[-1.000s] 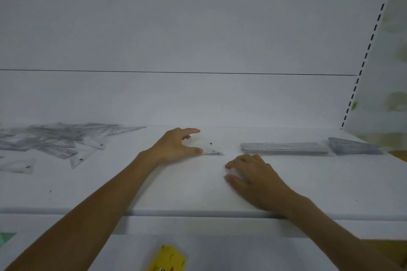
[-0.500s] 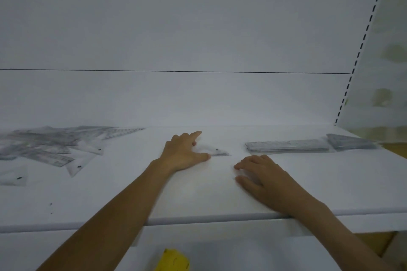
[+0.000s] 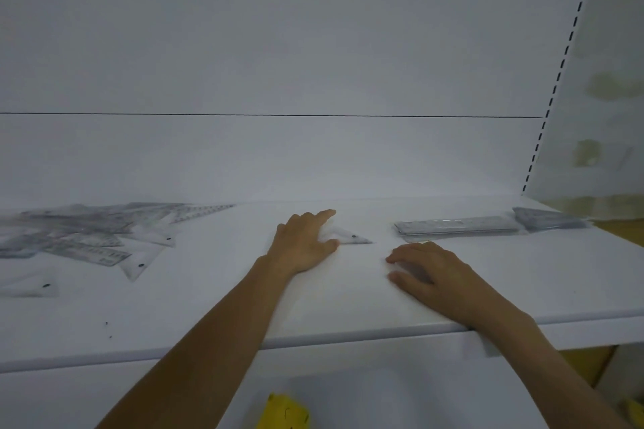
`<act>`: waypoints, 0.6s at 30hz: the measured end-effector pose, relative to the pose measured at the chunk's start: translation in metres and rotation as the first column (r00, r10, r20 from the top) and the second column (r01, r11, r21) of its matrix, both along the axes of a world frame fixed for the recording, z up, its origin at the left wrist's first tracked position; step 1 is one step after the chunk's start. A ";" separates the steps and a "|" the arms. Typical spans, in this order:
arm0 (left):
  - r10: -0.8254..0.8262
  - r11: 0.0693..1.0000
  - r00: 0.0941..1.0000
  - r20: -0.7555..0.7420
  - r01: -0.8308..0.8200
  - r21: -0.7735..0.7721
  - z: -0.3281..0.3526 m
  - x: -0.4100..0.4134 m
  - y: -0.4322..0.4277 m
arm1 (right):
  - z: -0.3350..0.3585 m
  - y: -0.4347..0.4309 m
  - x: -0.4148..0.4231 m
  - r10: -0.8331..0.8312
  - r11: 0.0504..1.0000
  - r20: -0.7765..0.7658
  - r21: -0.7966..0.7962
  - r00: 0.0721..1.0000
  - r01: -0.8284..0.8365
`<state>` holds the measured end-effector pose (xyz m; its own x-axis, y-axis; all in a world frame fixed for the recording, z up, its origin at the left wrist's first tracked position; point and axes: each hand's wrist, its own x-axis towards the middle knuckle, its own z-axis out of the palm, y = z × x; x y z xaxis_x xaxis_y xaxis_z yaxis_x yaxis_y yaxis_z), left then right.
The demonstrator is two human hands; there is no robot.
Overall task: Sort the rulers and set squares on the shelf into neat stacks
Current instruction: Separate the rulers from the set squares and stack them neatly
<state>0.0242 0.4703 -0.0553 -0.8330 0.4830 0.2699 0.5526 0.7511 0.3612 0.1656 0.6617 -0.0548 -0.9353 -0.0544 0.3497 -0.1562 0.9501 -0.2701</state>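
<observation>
White shelf (image 3: pixel 209 306): neat clear-plastic ruler stack (image 3: pixel 456 227) and grey set-square stack (image 3: pixel 547 219) at right; jumbled clear heap (image 3: pixel 87 237) at left, unsorted; left hand (image 3: pixel 303 244) flat on clear triangular set square (image 3: pixel 348 237), right hand (image 3: pixel 428 272) flat, empty.

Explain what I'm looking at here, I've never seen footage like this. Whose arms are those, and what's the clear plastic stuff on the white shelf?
There is no machine here. A person wears a camera on the head, so the picture looks forward and down at their own bare arms. The left hand lies with straight fingers on a clear set square on the white shelf, touching it rather than gripping it. The right hand rests flat on the shelf and holds nothing. Far left is an untidy heap of rulers and set squares. To the right sit a neat stack of rulers and, beyond it, what looks like a stack of set squares. A yellow item shows below the shelf, but I cannot tell what it is.
</observation>
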 end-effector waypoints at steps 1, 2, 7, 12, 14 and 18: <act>0.015 1.000 1.000 -0.005 -0.015 0.007 0.000 0.001 0.000 | 0.000 0.001 0.000 0.004 1.000 0.004 -0.002 1.000 -0.004; 0.031 0.999 0.999 -0.018 -0.031 0.014 0.000 0.003 0.000 | 0.000 0.002 -0.001 0.008 1.000 0.007 -0.003 1.000 -0.008; 0.098 0.990 0.990 -0.103 -0.086 0.109 0.008 0.012 -0.002 | 0.010 -0.009 -0.030 0.060 0.998 -0.034 0.008 0.998 -0.059; 0.145 0.987 0.985 -0.099 -0.137 0.080 0.021 0.017 -0.048 | 0.036 -0.049 -0.086 0.157 0.987 -0.063 -0.038 0.986 -0.159; 0.164 0.983 0.981 -0.106 -0.154 0.096 0.022 0.021 -0.084 | 0.045 -0.068 -0.104 0.210 0.974 -0.095 -0.067 0.973 -0.217; 0.259 0.963 0.961 -0.097 -0.249 0.103 0.019 0.039 -0.156 | 0.054 -0.118 -0.135 0.317 0.943 -0.067 -0.084 0.946 -0.322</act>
<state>0.0636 0.3142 -0.0360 -0.8884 0.2291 0.3978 0.3873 0.8393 0.3816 0.0307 0.5437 -0.0013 -0.8546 -0.3126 0.4147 -0.4635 0.8191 -0.3379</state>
